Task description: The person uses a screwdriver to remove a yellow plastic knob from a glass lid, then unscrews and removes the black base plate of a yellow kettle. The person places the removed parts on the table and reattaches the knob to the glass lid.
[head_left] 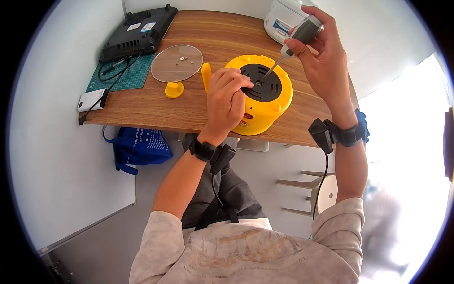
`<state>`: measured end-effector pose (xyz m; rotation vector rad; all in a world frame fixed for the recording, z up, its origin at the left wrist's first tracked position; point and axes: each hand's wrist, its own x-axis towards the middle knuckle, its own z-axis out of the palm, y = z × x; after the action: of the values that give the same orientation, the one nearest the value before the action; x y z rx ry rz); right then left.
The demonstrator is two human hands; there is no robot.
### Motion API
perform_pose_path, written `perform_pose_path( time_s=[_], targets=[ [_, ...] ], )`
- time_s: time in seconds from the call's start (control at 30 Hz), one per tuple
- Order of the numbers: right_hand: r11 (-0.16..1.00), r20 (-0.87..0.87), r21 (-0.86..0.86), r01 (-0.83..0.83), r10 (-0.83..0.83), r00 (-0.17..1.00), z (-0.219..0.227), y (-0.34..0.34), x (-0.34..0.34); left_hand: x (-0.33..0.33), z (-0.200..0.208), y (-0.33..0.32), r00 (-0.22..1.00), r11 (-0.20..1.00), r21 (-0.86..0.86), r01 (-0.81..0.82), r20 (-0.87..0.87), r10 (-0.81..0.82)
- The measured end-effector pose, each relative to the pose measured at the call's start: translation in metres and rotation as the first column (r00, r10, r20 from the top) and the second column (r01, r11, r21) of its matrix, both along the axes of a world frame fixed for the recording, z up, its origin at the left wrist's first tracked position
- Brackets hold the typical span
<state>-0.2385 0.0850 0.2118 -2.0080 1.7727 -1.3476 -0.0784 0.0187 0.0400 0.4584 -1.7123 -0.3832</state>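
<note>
A yellow small electric pot (259, 124) stands upside down near the table's front edge, its black slotted base plate (272, 88) facing up. My right hand (326, 61) grips a screwdriver (306, 31) by its grey handle, above and right of the pot. The shaft slants down left, its tip at the middle of the base plate. My left hand (226, 102) lies over the pot's left side with curled fingers, the fingertips beside the screwdriver's tip. Whatever those fingers pinch is hidden. A yellow handle (206, 75) sticks out at the pot's left.
Left of the pot lie a round glass lid (165, 64) bearing several small parts, and a yellow knob (174, 90). Farther left are a black device (137, 38), a green cutting mat (135, 78), a white power bank (91, 100) and cables. A white appliance (279, 19) stands at the back.
</note>
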Motion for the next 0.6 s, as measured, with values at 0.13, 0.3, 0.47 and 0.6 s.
perform_pose_path(
  time_s=[0.13,0.3,0.47,0.6],
  targets=[
    [0.999,-0.035,-0.052,0.009,-0.010,0.999,-0.005,-0.003,-0.007,0.000,0.001,0.001,1.000,1.000,-0.002,-0.007,0.013,0.007],
    [0.995,-0.082,-0.098,-0.024,0.016,0.997,-0.019,-0.012,-0.022,0.001,0.003,0.000,1.000,1.000,0.001,0.006,0.008,-0.006],
    [0.988,-0.135,-0.146,-0.041,0.021,0.991,-0.022,-0.014,-0.023,0.000,0.002,0.001,1.000,1.000,-0.010,0.006,-0.004,-0.006],
    [0.995,-0.051,-0.104,-0.011,0.006,0.999,-0.023,-0.016,-0.026,0.001,0.003,0.001,1.000,1.000,-0.014,0.002,-0.002,-0.002]
  ],
)
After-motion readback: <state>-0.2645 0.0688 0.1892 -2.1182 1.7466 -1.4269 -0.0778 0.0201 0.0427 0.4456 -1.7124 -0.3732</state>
